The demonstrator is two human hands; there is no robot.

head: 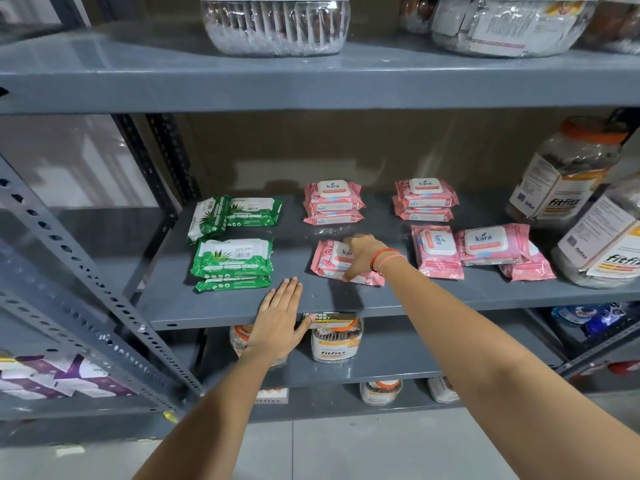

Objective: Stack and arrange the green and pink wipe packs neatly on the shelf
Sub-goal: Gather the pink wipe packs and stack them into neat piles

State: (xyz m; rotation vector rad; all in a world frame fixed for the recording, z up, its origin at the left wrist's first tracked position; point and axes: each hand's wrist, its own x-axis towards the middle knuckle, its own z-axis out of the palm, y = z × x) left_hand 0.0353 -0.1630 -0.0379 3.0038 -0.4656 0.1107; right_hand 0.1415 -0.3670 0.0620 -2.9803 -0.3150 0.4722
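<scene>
Green wipe packs lie at the left of the grey shelf [221, 306]: a front stack of two [232, 261] and a back pair [254, 211], one of them tilted on its side. Pink wipe packs sit in two neat stacks at the back [333, 202] [425, 199]. Loose pink packs lie at the right [437, 251] [485, 244]. My right hand [363, 254] grips a pink pack [329, 259] that rests on another near the shelf's middle front. My left hand [277, 317] is flat and open at the shelf's front edge, holding nothing.
Large clear jars with white labels [568, 174] [609, 244] stand at the shelf's right end. Clear tubs [277, 26] sit on the shelf above. More jars [336, 341] are on the shelf below. A perforated grey upright [83, 271] runs at the left.
</scene>
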